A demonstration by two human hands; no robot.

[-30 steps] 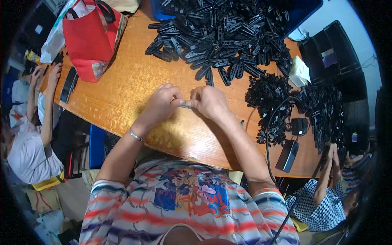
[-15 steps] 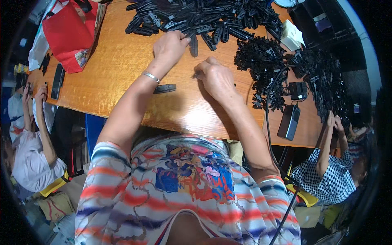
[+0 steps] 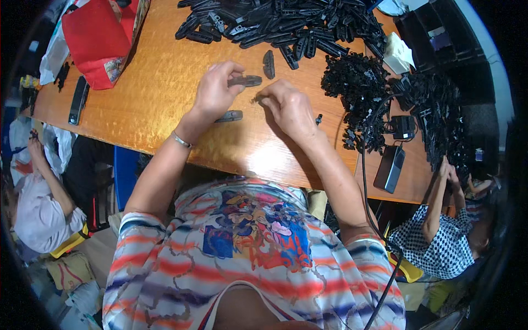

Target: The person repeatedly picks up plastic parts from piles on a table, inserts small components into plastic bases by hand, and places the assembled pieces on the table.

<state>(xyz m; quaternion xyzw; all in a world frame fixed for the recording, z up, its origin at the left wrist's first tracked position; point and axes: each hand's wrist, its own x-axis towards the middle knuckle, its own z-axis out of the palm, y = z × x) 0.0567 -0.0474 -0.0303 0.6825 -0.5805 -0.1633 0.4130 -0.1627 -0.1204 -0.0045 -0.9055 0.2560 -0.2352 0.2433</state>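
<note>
My left hand (image 3: 215, 91) is closed on one end of a long black plastic part (image 3: 250, 81), held level just above the table. Close by on the right, my right hand (image 3: 290, 107) pinches a small dark piece (image 3: 256, 100), too small to make out fully. A second long black part (image 3: 229, 116) lies on the wood below my left hand, partly covered by it. Beyond both hands, a loose black part (image 3: 268, 65) rests by itself. One small black clip-like piece (image 3: 319, 119) lies to the right of my right hand.
At the far side spreads a heap of long black parts (image 3: 286, 25); a pile of small black pieces (image 3: 355, 77) lies right of it. A cable (image 3: 364, 165), black power bank (image 3: 389, 168) and tissue pack (image 3: 397, 53) are on the right. A red bag (image 3: 96, 44) stands left. People sit at both sides.
My left hand has come back from the heap's edge toward me and now holds a long black part. My right hand stays near the same place, still pinching the small piece.
</note>
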